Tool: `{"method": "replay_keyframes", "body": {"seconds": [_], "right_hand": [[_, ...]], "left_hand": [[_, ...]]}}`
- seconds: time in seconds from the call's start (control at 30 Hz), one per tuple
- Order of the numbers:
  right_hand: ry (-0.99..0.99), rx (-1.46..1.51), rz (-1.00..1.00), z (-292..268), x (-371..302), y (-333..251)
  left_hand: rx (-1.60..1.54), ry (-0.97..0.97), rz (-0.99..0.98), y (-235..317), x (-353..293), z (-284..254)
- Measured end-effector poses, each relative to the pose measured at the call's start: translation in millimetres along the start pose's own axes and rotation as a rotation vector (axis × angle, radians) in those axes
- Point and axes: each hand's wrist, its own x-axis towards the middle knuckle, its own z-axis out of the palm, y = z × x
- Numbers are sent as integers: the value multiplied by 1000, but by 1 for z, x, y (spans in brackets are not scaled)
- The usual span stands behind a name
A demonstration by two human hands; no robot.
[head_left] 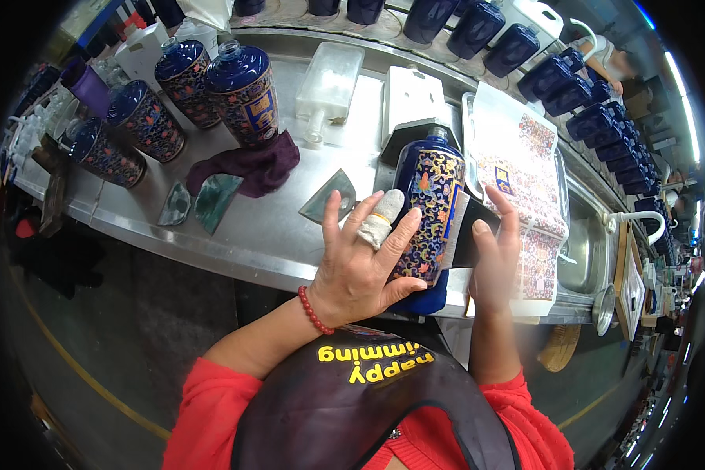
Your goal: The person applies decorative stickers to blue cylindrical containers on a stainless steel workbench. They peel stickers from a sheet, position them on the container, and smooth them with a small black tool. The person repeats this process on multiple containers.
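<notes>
A dark blue bottle [424,211] with a colourful floral wrap lies on its back before me, neck pointing away. My left hand [352,262] rests along its left side with fingers spread, index fingertip on the wrap and thumb by the base. A cloth finger cover [381,221] sits on one of its fingers. In my right hand [495,254] a flat dark scraper [464,235] is gripped between thumb and fingers, its pale edge against the bottle's right side. Printed floral sheets [536,235] lie on a tray just right of that hand.
Several decorated bottles [243,94] stand at the left behind a purple cloth [262,168] and green triangular pieces [215,202]. A clear bottle [329,82] and a white block [411,98] are farther back. Plain blue bottles [478,30] line the far shelf; a sink [586,254] is at right.
</notes>
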Motion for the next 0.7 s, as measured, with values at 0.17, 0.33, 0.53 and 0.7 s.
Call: {"method": "replay_keyframes", "body": {"seconds": [0.17, 0.33, 0.53, 0.7], "right_hand": [[-24, -152, -53, 4, 5, -18], [-70, -313, -124, 13, 19, -34], [-19, -36, 15, 8, 32, -38], [-16, -264, -64, 4, 32, -33]], "left_hand": [[12, 25, -3, -4, 7, 3], [-42, 29, -30, -4, 13, -4], [31, 51, 17, -17, 37, -2], [18, 21, -27, -24, 48, 3]]}}
